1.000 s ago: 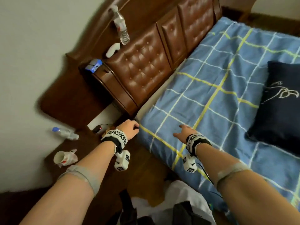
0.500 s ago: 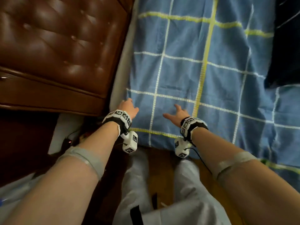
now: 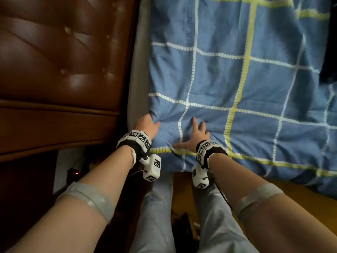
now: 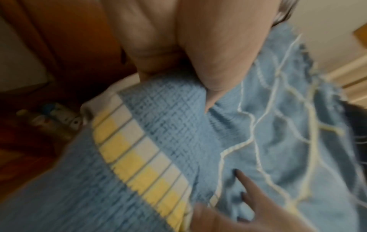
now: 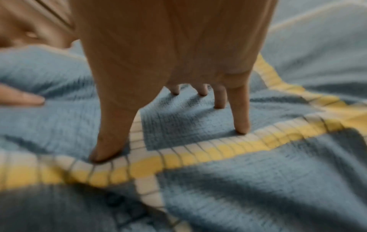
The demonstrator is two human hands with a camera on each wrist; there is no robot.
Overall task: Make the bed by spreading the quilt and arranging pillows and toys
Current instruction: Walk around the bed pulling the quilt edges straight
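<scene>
Left hand (image 3: 148, 125) clenched on quilt (image 3: 237, 84) corner at lower centre, right hand (image 3: 196, 135) pressed flat, fingers spread, beside it

The left hand (image 3: 147, 125) has its fingertips sunk out of sight in a fold at the corner of the quilt (image 3: 237, 84); how they curl cannot be told. Both wrist views are smeared by motion blur. A dark pillow (image 3: 328, 52) is cut off by the right edge of the head view. The headboard (image 3: 63, 57) runs past the top and left edges. Small objects on the floor (image 4: 53, 116) in the left wrist view are too blurred to name.
</scene>
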